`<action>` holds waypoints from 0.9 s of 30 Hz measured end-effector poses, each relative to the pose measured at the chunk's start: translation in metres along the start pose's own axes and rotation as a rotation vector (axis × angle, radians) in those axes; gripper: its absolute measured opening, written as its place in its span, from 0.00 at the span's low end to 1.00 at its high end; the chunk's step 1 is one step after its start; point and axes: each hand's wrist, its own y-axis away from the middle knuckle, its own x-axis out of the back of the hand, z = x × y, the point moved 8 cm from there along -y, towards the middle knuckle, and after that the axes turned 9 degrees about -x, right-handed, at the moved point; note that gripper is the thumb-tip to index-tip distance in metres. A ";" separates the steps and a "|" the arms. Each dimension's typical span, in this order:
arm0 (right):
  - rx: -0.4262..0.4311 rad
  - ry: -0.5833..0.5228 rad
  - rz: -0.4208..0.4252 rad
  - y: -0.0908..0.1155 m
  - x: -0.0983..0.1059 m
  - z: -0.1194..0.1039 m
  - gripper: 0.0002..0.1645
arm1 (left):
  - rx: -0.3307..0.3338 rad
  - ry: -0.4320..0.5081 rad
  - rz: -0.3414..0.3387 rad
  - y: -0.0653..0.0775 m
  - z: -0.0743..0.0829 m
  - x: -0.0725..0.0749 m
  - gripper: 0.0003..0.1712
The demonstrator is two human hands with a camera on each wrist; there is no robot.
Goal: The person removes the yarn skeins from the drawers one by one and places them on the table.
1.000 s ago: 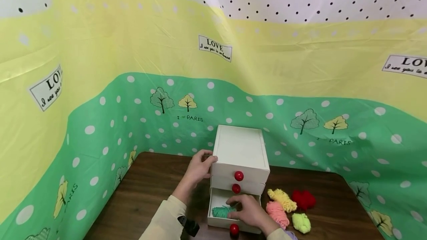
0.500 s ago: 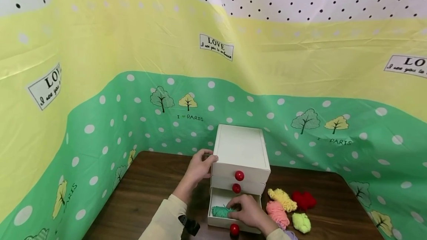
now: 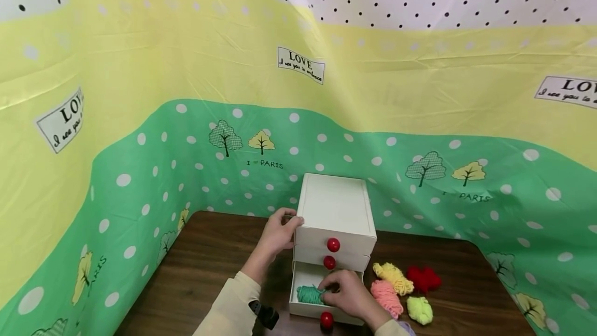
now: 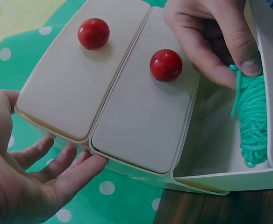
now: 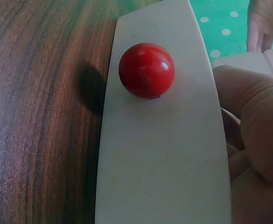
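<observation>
A small white drawer cabinet [image 3: 336,204] with red knobs stands on the table, its bottom drawer [image 3: 298,268] pulled out. Inside that drawer, against its front wall, lies a teal yarn skein [image 4: 253,116]. My right hand [image 3: 347,292] reaches into the drawer and pinches the skein's near end, thumb on top, as the left wrist view shows. The right wrist view has the drawer front and its red knob [image 5: 147,70] before that hand. My left hand [image 3: 278,229] rests on the cabinet's left side, fingertips along the side and thumb at the top edge.
Right of the cabinet lie more yarn skeins: yellow [image 3: 394,278], red [image 3: 423,279], pink [image 3: 386,297] and lime [image 3: 420,310], with a bit of purple beside the right sleeve. A patterned curtain [image 3: 261,113] hangs behind the dark wooden table [image 3: 196,263].
The right thumb and fingers have closed on the end of the teal skein, which has shifted very slightly. The left hand stays on the cabinet.
</observation>
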 end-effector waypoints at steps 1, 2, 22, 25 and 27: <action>0.003 0.005 0.006 0.001 0.001 -0.001 0.06 | 0.000 -0.001 0.002 0.000 0.000 0.000 0.27; 0.004 0.006 0.011 0.001 0.002 -0.002 0.06 | 0.000 -0.001 0.004 0.000 0.001 0.001 0.27; 0.018 -0.014 0.047 0.018 0.023 -0.005 0.05 | -0.001 0.001 0.001 0.002 0.000 0.000 0.28; 0.015 -0.013 0.058 0.022 0.025 -0.006 0.06 | -0.001 0.001 0.001 0.003 0.002 -0.001 0.28; 0.015 -0.005 0.075 0.024 0.028 -0.006 0.07 | -0.004 0.007 -0.002 0.004 0.003 -0.001 0.29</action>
